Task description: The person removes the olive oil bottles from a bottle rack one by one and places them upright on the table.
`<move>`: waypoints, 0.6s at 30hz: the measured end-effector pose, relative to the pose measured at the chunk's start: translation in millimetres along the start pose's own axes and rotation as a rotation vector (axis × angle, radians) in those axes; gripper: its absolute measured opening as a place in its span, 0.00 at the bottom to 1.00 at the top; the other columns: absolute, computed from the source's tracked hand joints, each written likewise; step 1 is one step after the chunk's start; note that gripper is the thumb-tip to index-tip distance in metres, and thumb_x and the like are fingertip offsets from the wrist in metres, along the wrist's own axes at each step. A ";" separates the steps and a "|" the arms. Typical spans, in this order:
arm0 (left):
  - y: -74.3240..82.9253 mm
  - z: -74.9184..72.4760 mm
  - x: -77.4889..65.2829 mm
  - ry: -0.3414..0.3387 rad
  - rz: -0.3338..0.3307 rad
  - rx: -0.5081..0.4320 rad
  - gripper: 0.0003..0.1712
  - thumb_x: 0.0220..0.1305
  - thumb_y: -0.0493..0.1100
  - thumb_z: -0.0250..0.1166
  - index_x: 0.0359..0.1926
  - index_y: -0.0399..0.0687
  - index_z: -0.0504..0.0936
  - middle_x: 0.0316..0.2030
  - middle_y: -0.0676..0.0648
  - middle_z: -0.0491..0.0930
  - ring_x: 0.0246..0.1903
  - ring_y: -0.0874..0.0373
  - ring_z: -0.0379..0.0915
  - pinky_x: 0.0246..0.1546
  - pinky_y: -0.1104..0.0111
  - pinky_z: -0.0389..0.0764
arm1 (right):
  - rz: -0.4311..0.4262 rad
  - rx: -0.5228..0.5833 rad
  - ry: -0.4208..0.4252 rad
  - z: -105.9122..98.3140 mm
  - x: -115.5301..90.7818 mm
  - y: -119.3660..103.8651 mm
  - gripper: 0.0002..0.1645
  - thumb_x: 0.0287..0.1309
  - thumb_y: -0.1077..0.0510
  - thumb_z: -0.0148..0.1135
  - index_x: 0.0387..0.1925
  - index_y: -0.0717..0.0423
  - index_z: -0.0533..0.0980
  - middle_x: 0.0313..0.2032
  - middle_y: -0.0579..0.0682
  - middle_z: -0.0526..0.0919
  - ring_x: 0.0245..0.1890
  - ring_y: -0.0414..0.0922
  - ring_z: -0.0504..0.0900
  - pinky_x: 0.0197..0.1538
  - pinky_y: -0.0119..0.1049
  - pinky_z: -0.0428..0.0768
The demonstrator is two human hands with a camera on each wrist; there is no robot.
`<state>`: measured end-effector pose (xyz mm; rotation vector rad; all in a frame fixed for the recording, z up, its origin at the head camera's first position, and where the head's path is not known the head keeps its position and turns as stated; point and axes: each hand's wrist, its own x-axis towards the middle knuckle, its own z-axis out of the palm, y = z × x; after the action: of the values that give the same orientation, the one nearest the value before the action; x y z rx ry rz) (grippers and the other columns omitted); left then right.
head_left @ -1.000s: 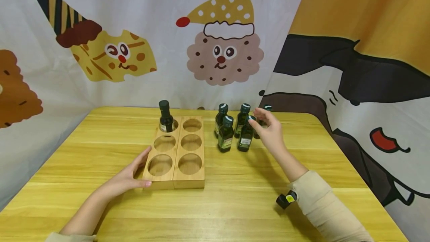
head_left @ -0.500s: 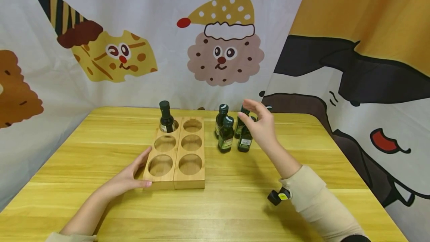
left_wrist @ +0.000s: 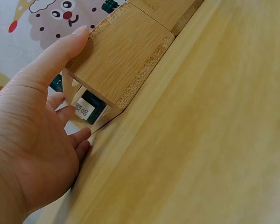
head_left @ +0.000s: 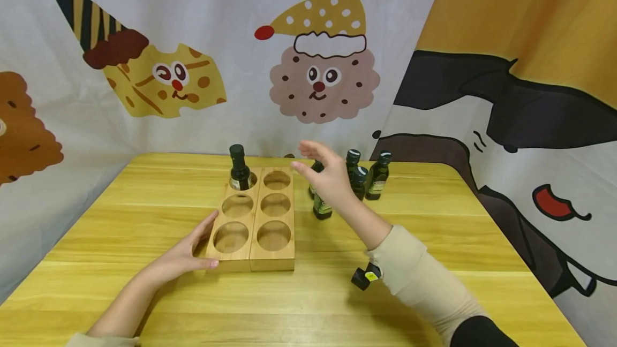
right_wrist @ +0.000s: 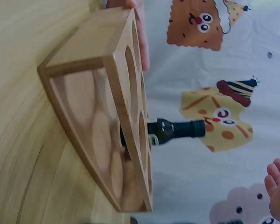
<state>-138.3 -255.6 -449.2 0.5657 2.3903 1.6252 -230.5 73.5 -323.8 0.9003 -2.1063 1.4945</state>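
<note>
A pale wooden bottle rack [head_left: 272, 265] with two rows of round holes lies on the table. My left hand [head_left: 180, 256] holds its near left corner, thumb at the front end and fingers along the side. One dark green bottle [head_left: 240, 167] stands in the rack's far left hole; the left wrist view shows a bottle label [left_wrist: 86, 108] through the open side. With fingers spread and nothing in them, my right hand [head_left: 330, 178] hovers in front of the bottle group, to the right of the rack. It partly hides a green-labelled bottle [head_left: 322, 209] and the bottles near it.
Farther right stand more dark green bottles, among them a bottle [head_left: 377, 175] at the far right of the group. A cartoon-printed curtain [head_left: 193, 4] hangs behind the wooden table [head_left: 308, 309]. A small black device [head_left: 365, 276] is on the right wrist.
My right hand has moved left, from the right-hand bottles across the group towards the rack, holding nothing. The left hand and the rack have stayed in place.
</note>
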 end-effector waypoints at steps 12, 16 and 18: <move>2.7 0.7 0.0 0.002 -0.001 0.004 0.61 0.54 0.39 0.71 0.76 0.46 0.37 0.72 0.30 0.40 0.67 0.30 0.39 0.59 0.31 0.38 | 0.161 0.007 -0.111 55.3 27.6 -1.3 0.30 0.56 0.55 0.69 0.58 0.60 0.73 0.50 0.53 0.80 0.50 0.47 0.78 0.56 0.35 0.75; 3.0 0.7 -0.1 0.004 0.000 0.001 0.60 0.54 0.39 0.71 0.76 0.45 0.37 0.72 0.29 0.41 0.67 0.29 0.39 0.59 0.31 0.38 | 0.220 0.008 -0.122 70.9 33.5 2.7 0.30 0.56 0.53 0.69 0.59 0.58 0.73 0.51 0.54 0.80 0.51 0.48 0.78 0.55 0.36 0.75; 2.4 0.8 0.1 0.005 0.002 0.002 0.60 0.54 0.39 0.71 0.76 0.46 0.38 0.72 0.30 0.41 0.67 0.30 0.39 0.59 0.31 0.38 | 0.233 -0.001 -0.121 78.1 36.1 5.1 0.30 0.56 0.53 0.69 0.59 0.58 0.73 0.51 0.53 0.80 0.51 0.47 0.78 0.55 0.34 0.75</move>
<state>-137.6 -254.1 -447.4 0.5645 2.3956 1.6277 -256.5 -8.3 -330.8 0.7847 -2.3683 1.5863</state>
